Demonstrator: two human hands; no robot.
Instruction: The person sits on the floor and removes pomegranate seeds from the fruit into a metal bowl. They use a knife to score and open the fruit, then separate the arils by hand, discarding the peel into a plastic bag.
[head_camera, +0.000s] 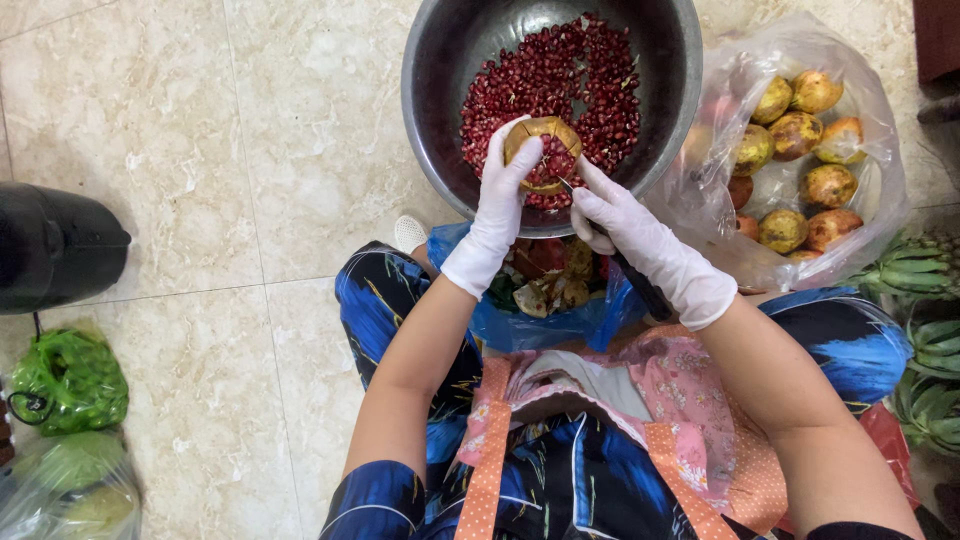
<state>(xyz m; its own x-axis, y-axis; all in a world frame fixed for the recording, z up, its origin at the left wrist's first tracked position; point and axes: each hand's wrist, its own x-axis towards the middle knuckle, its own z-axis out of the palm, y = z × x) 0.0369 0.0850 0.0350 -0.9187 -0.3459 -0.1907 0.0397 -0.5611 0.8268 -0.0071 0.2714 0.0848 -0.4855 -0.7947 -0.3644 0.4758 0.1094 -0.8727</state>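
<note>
Gloved, my left hand (497, 200) grips a cut pomegranate (541, 150) over the steel bowl (440, 60) of red seeds (580, 80). My right hand (640, 240) is clenched on a knife (640, 285), its tip touching the fruit. Below the bowl sits a blue bag (520, 325) of peels; to the right, a clear bag (720, 210) of whole pomegranates.

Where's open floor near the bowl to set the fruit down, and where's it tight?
Bare tile lies left of the metal bowl, reaching to the black appliance and the green bags. It is crowded right of the bowl, where the clear bag of pomegranates presses close. The blue scrap bag sits below the left hand and right hand.
</note>
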